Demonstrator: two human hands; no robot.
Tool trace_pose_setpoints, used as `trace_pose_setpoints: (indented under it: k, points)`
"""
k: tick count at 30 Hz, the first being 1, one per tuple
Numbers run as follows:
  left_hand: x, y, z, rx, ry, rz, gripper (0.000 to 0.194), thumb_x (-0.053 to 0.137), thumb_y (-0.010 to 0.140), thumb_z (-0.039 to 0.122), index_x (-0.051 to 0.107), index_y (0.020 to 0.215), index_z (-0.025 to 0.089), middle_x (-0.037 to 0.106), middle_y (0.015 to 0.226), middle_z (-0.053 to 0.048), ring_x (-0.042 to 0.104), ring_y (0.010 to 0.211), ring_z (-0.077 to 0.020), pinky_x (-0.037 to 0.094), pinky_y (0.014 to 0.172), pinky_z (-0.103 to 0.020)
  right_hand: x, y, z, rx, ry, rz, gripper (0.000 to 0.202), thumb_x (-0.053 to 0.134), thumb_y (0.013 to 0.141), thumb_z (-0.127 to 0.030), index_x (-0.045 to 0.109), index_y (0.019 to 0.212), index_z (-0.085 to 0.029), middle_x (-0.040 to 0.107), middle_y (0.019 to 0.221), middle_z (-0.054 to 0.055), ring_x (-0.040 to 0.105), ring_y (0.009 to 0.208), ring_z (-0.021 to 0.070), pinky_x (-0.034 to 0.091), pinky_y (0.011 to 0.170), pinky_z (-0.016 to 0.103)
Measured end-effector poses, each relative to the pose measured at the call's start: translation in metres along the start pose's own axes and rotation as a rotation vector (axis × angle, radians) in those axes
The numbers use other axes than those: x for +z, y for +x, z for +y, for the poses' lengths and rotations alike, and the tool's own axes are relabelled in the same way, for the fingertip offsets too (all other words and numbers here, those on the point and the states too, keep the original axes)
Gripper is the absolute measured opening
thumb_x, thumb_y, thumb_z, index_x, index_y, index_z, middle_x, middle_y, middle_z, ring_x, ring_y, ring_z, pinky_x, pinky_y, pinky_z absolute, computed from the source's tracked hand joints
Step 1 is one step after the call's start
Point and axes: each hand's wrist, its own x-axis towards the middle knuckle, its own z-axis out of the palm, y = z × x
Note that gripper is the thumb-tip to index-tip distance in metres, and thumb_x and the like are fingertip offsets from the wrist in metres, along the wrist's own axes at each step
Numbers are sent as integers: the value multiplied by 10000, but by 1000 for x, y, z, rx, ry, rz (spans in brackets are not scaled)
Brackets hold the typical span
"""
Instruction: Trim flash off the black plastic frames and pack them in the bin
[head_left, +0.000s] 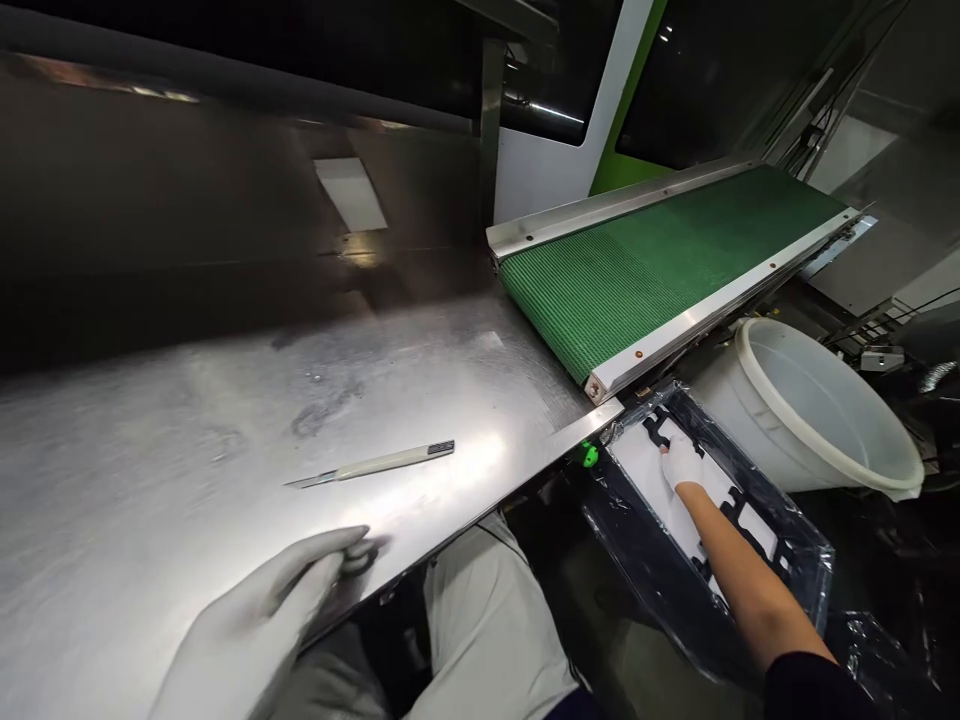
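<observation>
Black part [655, 430] lies against your right hand [684, 463], its finger closure unclear, while your left hand [259, 605] curls its fingers together near the knife [390, 462].

Single head-worn view: looks forward and down, steel worktop [225, 420] close below, green conveyor belt [675, 260] beyond, right.

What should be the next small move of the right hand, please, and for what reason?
Probably the right hand should settle its grip on the black part before any lift: its fingertips are at that part, inside the lined box, but the picture does not show whether they hold it firmly.
</observation>
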Motion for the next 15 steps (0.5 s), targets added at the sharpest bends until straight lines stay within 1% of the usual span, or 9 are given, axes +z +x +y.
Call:
trace_pose_setpoints:
  k: [3,6,8,10,12,15]
  points:
    - [-3,-3,16,-6,-76,-12,401,638,888,599,858,1021,291,887,1113,-22,821,1148,-350,648,1117,-503,-3,19,-1,13,-9,-56,395,695,1093,-480,707,1345,-175,722,1359,114,707,1226,277,581,1099,532]
    - [-5,-2,25,-17,-110,-31,401,648,860,572,867,989,262,887,1084,-60,834,1090,-362,674,1074,-502,-4,33,5,16,-11,-114,383,687,1098,-496,724,1303,-175,745,1305,98,728,1173,261,596,1071,513]
    - [-5,-1,24,-46,-164,-34,426,666,843,588,863,1003,245,886,1088,-76,838,1062,-354,698,1015,-469,-2,39,7,20,-15,-140,382,684,1100,-498,726,1300,-174,748,1302,99,731,1168,259,599,1068,510]
    - [-4,0,19,-53,-199,-38,459,687,833,618,856,1024,237,884,1091,-87,841,1038,-339,703,989,-440,-1,42,8,16,-16,-159,381,684,1102,-490,723,1315,-176,747,1311,101,732,1174,260,601,1071,513]
    - [-2,1,13,-26,-190,-32,460,691,835,627,852,1027,242,883,1094,-88,837,1037,-331,687,1023,-441,1,44,9,8,-13,-173,383,682,1105,-482,719,1337,-180,745,1325,103,731,1186,263,600,1078,518]
    - [-1,2,6,11,-166,-20,429,658,873,596,851,1039,252,882,1107,-82,831,1050,-326,660,1072,-457,2,46,11,9,1,-181,396,672,1111,-481,712,1373,-187,743,1348,108,731,1202,267,594,1093,519]
